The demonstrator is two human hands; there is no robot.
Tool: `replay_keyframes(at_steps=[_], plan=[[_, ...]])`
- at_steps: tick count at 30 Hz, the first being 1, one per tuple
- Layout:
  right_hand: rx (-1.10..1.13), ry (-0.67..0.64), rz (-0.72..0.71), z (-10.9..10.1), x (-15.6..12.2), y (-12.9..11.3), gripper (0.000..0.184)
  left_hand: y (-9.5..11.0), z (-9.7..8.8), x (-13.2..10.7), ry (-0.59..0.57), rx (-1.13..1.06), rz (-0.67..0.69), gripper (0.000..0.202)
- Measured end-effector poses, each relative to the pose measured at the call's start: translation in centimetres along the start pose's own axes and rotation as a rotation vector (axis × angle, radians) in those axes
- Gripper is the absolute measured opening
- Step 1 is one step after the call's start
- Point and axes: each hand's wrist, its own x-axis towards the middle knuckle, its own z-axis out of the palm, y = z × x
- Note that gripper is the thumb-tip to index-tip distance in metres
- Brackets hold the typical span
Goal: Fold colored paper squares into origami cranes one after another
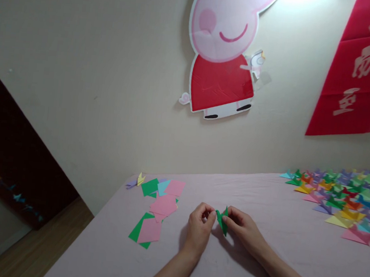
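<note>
A small folded green paper piece (221, 220) is held just above the pink tabletop (258, 261) near its middle. My left hand (199, 229) pinches its left tip with fingers curled. My right hand (241, 227) grips its right side, fingers closed on the paper. To the left lies a loose pile of flat paper squares (159, 210) in pink, green and light blue.
Many folded coloured paper figures (347, 199) cover the table's far right. Two small folded pieces (137, 181) sit at the far left corner. A cartoon pig cut-out (225, 50) and a red banner (360, 69) hang on the wall. The table's left edge drops to a wooden floor (38, 246).
</note>
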Motion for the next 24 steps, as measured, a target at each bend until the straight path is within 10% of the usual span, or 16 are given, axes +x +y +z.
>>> replay_keyframes(at_steps=[24], plan=[[0.035,0.184,-0.050,-0.2,0.4,-1.2,0.039,0.0,1.1,-0.7,-0.046,0.016,-0.081,0.012]])
